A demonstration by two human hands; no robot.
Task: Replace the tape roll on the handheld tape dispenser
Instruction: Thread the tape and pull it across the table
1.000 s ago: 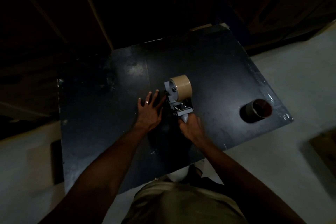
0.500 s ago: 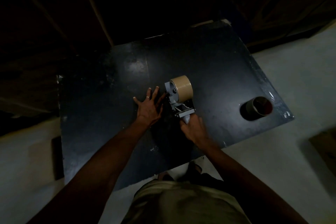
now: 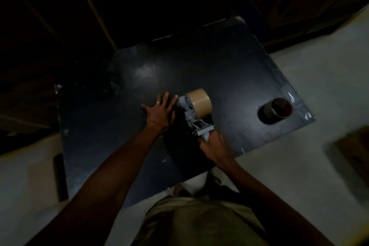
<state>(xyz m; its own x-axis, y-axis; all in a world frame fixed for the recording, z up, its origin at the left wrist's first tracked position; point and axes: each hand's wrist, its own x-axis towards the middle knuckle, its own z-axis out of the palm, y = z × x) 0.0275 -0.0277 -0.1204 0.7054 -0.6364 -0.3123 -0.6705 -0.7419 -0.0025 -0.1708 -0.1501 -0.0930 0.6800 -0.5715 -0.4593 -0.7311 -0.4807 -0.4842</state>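
Tape dispenser (image 3: 196,115) sits mid-frame on the dark table (image 3: 229,70), with the brown roll (image 3: 200,103) mounted at its upper end. Right hand (image 3: 214,146) is clenched around the handle at lower right. The long axis runs from that grip toward upper left. Left hand (image 3: 160,113) lies flat with fingers spread, just beside the frame and nearer the roll. The empty core (image 3: 276,111) is well apart at right.

1. Left hand (image 3: 159,113), centre of frame: thin metal ring (image 3: 157,102) on one finger.
2. Right hand (image 3: 214,146), just right of centre: bare, a bit blurred.
3. Both forearms bare to the bottom frame edge, no sleeves, no watch or bands visible.
4. Olive-khaki shirt (image 3: 199,223) at bottom centre, plain, no print visible.
5. Foot (image 3: 179,189) in dark sandal above the shirt, lower centre; dim, details unclear.
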